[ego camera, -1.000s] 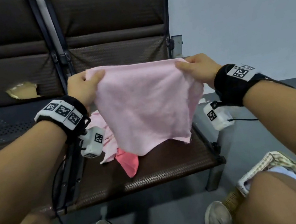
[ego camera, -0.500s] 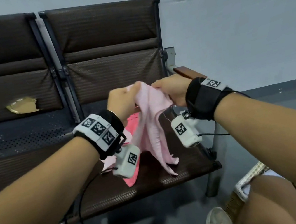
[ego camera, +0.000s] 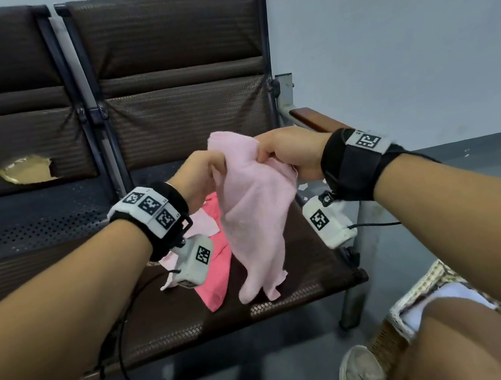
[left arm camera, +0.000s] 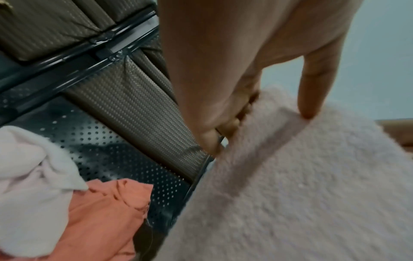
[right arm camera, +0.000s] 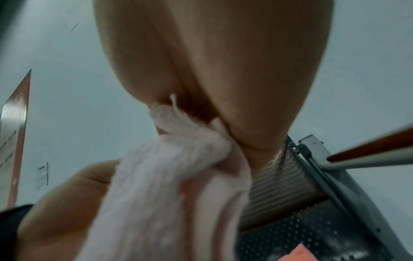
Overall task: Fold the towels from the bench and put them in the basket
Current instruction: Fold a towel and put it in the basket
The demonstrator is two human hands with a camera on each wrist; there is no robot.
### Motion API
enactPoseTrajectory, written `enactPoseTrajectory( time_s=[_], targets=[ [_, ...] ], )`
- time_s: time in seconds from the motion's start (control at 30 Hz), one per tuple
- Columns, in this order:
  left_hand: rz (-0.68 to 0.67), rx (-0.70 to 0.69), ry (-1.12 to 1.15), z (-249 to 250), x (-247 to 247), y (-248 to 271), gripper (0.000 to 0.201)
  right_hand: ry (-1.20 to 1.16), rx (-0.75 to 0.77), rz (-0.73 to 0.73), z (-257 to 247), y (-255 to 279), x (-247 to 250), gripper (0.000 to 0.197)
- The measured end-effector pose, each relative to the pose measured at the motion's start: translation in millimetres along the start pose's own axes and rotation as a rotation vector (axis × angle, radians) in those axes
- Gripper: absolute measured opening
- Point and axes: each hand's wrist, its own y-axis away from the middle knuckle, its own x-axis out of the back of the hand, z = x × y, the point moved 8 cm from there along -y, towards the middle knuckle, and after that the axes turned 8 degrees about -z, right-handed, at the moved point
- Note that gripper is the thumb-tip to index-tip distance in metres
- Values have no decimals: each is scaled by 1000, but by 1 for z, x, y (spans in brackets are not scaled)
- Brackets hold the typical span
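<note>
A light pink towel hangs doubled over above the bench seat. My left hand pinches its top edge at the left; in the left wrist view the left hand has its thumb on the near side of the towel and its fingers behind. My right hand grips the top at the right, and the right wrist view shows that hand holding the bunched corners of the towel. The basket sits on the floor at the lower right, partly hidden by my knee.
A coral towel and a pale pink towel lie crumpled on the seat under my left wrist. A wooden armrest runs along the bench's right side. Something white lies in the basket. A grey wall stands behind.
The towel was spread wide between my hands. The hands have come together, doubling it over, and it now hangs narrow and lower over the seat.
</note>
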Motion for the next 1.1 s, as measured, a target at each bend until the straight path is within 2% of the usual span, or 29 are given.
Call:
enactPoseTrajectory(
  time_s=[0.03, 0.07, 0.1, 0.17, 0.2, 0.27, 0.33, 0.43, 0.5, 0.6, 0.67, 0.73, 0.8, 0.87, 0.93, 1.0, 1.1],
  targets=[
    [-97, 21, 31, -1, -4, -1, 39, -17, 14, 6, -2, 0, 1, 17],
    [-130, 23, 58, 0, -3, -2, 36, 12, 12, 21, -2, -2, 5, 13],
    [-103, 7, 72, 2, 3, -5, 32, 70, 23, 41, -4, -3, 11, 6],
    [11, -34, 6, 7, 19, -15, 25, 422, 25, 52, -6, -9, 26, 34],
    [64, -55, -71, 10, 25, -20, 24, 627, 5, 63, -7, -10, 33, 41],
    [168, -111, -242, 19, 36, -28, 24, 862, -37, 133, -5, -14, 53, 34],
    [268, -180, -331, 31, 44, -32, 23, 836, -36, 258, -5, -16, 78, 29],
    [358, -258, -326, 49, 53, -35, 21, 494, 106, 402, -9, -19, 100, 19],
    [376, -309, -282, 57, 57, -36, 19, 384, 220, 444, -15, -21, 104, 17],
    [327, -334, -207, 56, 64, -36, 9, 383, 282, 450, -19, -22, 97, 20],
    [298, -298, -224, 39, 68, -34, 11, 431, 280, 416, -8, -25, 88, 20],
    [273, -194, -286, 7, 68, -32, 13, 537, 235, 350, 15, -29, 73, 17],
    [209, -52, -384, -35, 61, -26, 13, 623, 142, 249, 47, -32, 55, 16],
    [85, 76, -485, -77, 50, -18, 15, 642, 19, 104, 86, -33, 34, 18],
    [-104, 209, -542, -115, 34, -6, 18, 577, -107, -71, 124, -29, 10, 20],
    [-291, 344, -512, -148, 16, 9, 21, 388, -252, -242, 161, -20, -13, 22],
    [-440, 516, -455, -178, 0, 27, 26, 218, -407, -369, 192, -10, -34, 19]
  ],
)
